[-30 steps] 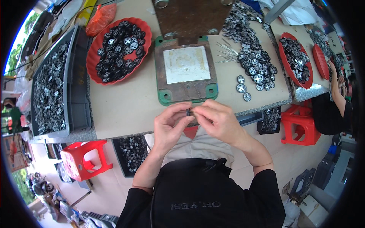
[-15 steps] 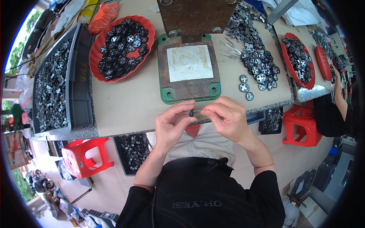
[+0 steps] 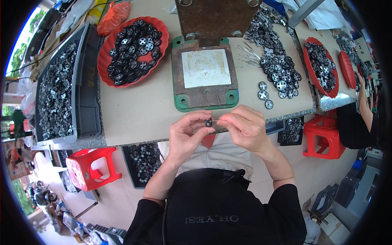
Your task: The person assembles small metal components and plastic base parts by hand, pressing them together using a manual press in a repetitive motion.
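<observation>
Just off the bench's front edge, my left hand (image 3: 188, 132) is curled round a small black toy wheel (image 3: 208, 123) between its thumb and fingers. My right hand (image 3: 246, 127) pinches a thin metal axle rod (image 3: 215, 121), whose far end meets the wheel's middle. Whether the rod passes through the wheel cannot be made out. Beyond my hands stands a green and brown metal press base (image 3: 205, 99) with a white pad (image 3: 206, 68) on it. To its right lie loose black wheels with silver spokes (image 3: 263, 94), a pile of similar wheels (image 3: 281, 75) and several thin rods (image 3: 248, 56).
A red scalloped tray (image 3: 100, 65) of wheels stands at left, beside a grey bin (image 3: 86, 94) of small dark parts. Small metallic parts (image 3: 261, 28) are heaped at back right. Red stools (image 3: 92, 169) (image 3: 324, 136) flank me. Another person's arm (image 3: 365, 106) shows at far right.
The wheel in my left hand has turned a little and shows more of its side, still against the rod's end. Both hands stay almost in place; the whole view has shifted slightly.
</observation>
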The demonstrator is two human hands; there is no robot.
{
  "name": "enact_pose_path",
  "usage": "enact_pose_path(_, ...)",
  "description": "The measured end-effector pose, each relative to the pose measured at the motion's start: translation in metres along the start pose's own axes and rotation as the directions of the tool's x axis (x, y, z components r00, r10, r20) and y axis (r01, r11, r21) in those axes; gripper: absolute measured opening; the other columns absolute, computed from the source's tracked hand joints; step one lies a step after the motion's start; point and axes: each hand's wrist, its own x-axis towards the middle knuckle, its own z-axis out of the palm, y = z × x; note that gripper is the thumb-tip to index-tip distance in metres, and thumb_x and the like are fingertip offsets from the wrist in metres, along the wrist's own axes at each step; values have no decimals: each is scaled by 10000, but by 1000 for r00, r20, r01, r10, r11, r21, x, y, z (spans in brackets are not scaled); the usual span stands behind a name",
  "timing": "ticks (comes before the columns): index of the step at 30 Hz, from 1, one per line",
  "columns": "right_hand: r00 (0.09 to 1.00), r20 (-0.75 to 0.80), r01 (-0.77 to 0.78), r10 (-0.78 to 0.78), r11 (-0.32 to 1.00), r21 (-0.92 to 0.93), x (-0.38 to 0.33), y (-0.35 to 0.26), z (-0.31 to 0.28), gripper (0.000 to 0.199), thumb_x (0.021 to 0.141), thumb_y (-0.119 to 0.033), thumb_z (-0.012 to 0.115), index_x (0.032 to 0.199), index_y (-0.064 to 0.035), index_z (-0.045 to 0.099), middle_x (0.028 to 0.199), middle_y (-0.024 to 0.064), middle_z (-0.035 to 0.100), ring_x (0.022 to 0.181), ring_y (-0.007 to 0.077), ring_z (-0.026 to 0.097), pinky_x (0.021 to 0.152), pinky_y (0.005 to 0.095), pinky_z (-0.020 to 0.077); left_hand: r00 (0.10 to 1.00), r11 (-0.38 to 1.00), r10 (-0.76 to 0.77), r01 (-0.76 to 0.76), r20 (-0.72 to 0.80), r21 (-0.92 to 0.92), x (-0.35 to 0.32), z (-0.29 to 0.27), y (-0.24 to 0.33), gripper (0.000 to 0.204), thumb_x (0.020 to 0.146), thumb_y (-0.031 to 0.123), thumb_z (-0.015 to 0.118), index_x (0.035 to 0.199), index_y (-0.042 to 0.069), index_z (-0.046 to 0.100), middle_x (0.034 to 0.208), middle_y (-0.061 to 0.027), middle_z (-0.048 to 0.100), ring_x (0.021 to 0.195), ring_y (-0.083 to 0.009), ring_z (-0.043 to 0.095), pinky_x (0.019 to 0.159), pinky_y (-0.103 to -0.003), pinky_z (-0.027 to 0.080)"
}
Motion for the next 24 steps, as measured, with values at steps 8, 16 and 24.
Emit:
enact_pose_path(8, 995, 84, -50, 46, 998, 50, 0, 1, 1, 197, 686, -48, 753, 859, -20, 664, 729, 59, 587, 609, 197, 568, 516, 294, 448, 990, 970, -103, 122, -98, 210, 1, 5, 4, 235, 818, -69, 621, 1048, -32, 647, 1127, -130, 585, 994, -164, 600, 848, -269, 525)
enact_pose_path(16, 947, 188, -275, 261, 960, 58, 11, 17, -33, 226, 749, -124, 729, 938, -13, 673, 768, 77, 608, 630, 204, 580, 550, 288, 465, 980, 984, -165, 171, -114, 46, 3, 0, -9, 159, 833, -58, 620, 990, -49, 647, 1076, -121, 604, 885, -157, 637, 789, -265, 546)
enact_pose_path(24, 913, -148, -406, 380, 815, -414, 42, 132, -69, 126, 792, -99, 629, 890, -40, 680, 845, 120, 624, 815, 314, 615, 717, 393, 483, 968, 974, -226, 223, -112, -36, 3, -2, -10, 143, 844, -40, 613, 982, -30, 651, 1030, -130, 643, 825, -191, 663, 751, -295, 561)
